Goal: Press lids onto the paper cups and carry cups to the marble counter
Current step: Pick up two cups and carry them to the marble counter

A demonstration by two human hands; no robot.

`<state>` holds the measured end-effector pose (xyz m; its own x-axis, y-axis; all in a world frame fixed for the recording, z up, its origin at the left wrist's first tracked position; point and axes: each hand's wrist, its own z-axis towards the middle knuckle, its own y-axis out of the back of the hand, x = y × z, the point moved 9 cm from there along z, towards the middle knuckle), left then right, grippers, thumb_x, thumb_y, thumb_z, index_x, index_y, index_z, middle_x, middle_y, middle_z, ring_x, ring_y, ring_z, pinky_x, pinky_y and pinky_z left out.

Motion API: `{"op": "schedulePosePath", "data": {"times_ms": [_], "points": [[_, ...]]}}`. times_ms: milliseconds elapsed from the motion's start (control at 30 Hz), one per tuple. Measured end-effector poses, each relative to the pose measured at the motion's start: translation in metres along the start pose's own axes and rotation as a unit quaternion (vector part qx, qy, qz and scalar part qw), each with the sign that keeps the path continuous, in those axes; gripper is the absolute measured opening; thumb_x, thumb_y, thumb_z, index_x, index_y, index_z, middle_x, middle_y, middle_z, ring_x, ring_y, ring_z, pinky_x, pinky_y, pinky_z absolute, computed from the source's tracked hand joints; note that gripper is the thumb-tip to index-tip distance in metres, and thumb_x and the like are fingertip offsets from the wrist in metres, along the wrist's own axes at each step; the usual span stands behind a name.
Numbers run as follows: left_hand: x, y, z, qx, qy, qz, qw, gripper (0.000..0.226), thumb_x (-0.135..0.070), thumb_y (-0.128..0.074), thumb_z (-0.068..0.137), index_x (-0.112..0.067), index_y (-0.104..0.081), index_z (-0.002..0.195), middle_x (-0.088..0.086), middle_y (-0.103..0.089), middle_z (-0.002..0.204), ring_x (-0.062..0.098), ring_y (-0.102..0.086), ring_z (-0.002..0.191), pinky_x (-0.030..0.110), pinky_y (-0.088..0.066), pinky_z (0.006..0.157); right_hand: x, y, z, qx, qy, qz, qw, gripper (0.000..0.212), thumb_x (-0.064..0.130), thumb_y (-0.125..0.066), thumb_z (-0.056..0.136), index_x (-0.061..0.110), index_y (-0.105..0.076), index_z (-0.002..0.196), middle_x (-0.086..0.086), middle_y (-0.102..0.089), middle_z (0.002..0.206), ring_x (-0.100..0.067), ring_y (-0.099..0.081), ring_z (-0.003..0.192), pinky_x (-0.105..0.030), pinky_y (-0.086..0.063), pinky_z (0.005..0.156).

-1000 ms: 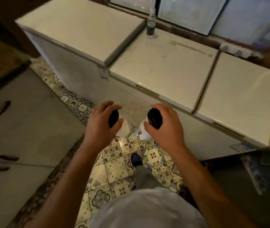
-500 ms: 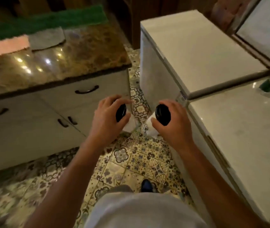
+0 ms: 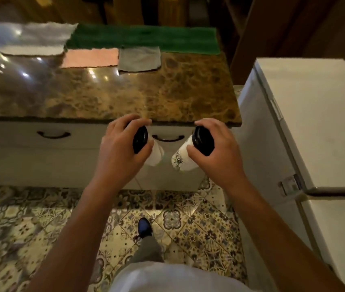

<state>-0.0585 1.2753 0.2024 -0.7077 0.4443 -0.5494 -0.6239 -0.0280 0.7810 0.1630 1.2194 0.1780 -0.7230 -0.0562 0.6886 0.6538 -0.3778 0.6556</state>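
Note:
My left hand point(image 3: 119, 152) grips a white paper cup point(image 3: 155, 153) by its black lid point(image 3: 140, 139). My right hand point(image 3: 217, 152) grips a second white paper cup point(image 3: 181, 158) with a dark floral print, also capped with a black lid point(image 3: 203, 140). Both cups hang in the air in front of the drawers, just below the near edge of the brown marble counter point(image 3: 125, 95). The cups' bottoms lean toward each other without touching.
At the back of the counter lie a green mat point(image 3: 146, 40), a white cloth point(image 3: 36, 40), a pink cloth point(image 3: 90, 57) and a grey cloth point(image 3: 139, 59). White drawers with dark handles point(image 3: 168, 138) sit under the counter. White chest freezers point(image 3: 314, 127) stand at right. Patterned tile floor below.
The view has swung left from the freezers to face the marble counter straight on. Both hands keep hold of their lidded cups, now close to the counter's front edge.

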Motion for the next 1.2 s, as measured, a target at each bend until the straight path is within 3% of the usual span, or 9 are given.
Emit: {"op": "schedulePosePath", "data": {"times_ms": [200,400,567,667,767,933,1100,1200], "points": [[0.05,0.042,0.079,0.008,-0.049,0.013,0.999,0.044,-0.033,-0.069,0.088,-0.026,-0.059,0.131,-0.005,-0.056,0.137,0.016,-0.047,0.127,0.035,-0.043,0.102,0.036,-0.046,0.073,-0.019,-0.025,0.067,0.997,0.05,0.035,-0.078,0.084,0.031,-0.06,0.13,0.016,-0.056,0.129,-0.006,-0.055,0.119,-0.023,-0.048,0.096],[0.091,0.066,0.143,0.015,-0.075,0.044,0.996,0.048,-0.035,-0.069,0.088,-0.024,-0.057,0.133,-0.001,-0.054,0.139,0.021,-0.047,0.129,0.048,-0.047,0.104,0.066,-0.067,0.138,-0.054,-0.005,0.048,0.997,0.051,0.037,-0.074,0.083,0.031,-0.06,0.131,0.013,-0.056,0.133,-0.01,-0.054,0.124,-0.037,-0.052,0.102],[0.123,0.071,0.183,0.015,-0.068,0.065,0.995,0.05,-0.034,-0.07,0.088,-0.024,-0.056,0.134,0.002,-0.054,0.139,0.024,-0.046,0.13,0.052,-0.047,0.102,0.065,-0.089,0.181,-0.036,0.003,0.009,0.999,0.055,0.044,-0.071,0.082,0.032,-0.059,0.134,0.008,-0.055,0.141,-0.012,-0.051,0.131,-0.044,-0.05,0.107],[0.134,0.07,0.207,0.02,-0.066,0.075,0.995,0.052,-0.035,-0.07,0.087,-0.024,-0.054,0.136,0.002,-0.055,0.139,0.024,-0.047,0.13,0.051,-0.048,0.102,0.061,-0.101,0.204,-0.024,0.004,-0.023,0.999,0.057,0.047,-0.07,0.084,0.034,-0.058,0.138,0.006,-0.051,0.149,-0.016,-0.047,0.136,-0.042,-0.045,0.112],[0.143,0.064,0.232,0.02,-0.066,0.102,0.992,0.051,-0.036,-0.069,0.087,-0.025,-0.055,0.135,0.003,-0.055,0.14,0.025,-0.046,0.131,0.05,-0.047,0.103,0.059,-0.116,0.23,-0.018,0.022,-0.077,0.997,0.058,0.046,-0.072,0.085,0.034,-0.056,0.14,0.005,-0.049,0.152,-0.019,-0.045,0.137,-0.032,-0.039,0.107],[0.165,0.051,0.279,0.023,-0.041,0.13,0.99,0.051,-0.039,-0.068,0.088,-0.026,-0.055,0.135,0.001,-0.052,0.142,0.025,-0.044,0.133,0.052,-0.046,0.103,0.06,-0.14,0.293,-0.005,0.051,-0.078,0.996,0.057,0.046,-0.071,0.086,0.034,-0.057,0.139,0.004,-0.049,0.153,-0.023,-0.045,0.137,-0.042,-0.043,0.107],[0.183,0.035,0.318,0.021,-0.024,0.149,0.988,0.049,-0.043,-0.065,0.087,-0.028,-0.055,0.133,-0.002,-0.052,0.139,0.024,-0.044,0.13,0.053,-0.049,0.097,0.06,-0.158,0.35,0.014,0.083,-0.082,0.993,0.058,0.046,-0.07,0.086,0.033,-0.058,0.141,0.006,-0.048,0.154,-0.02,-0.045,0.138,-0.034,-0.038,0.107],[0.195,0.024,0.332,0.025,-0.001,0.152,0.988,0.048,-0.043,-0.064,0.087,-0.029,-0.055,0.132,-0.003,-0.052,0.138,0.023,-0.045,0.128,0.053,-0.051,0.094,0.055,-0.173,0.371,0.038,0.088,-0.087,0.992,0.059,0.045,-0.071,0.085,0.032,-0.058,0.141,0.006,-0.049,0.154,-0.021,-0.045,0.138,-0.037,-0.04,0.109]]}}
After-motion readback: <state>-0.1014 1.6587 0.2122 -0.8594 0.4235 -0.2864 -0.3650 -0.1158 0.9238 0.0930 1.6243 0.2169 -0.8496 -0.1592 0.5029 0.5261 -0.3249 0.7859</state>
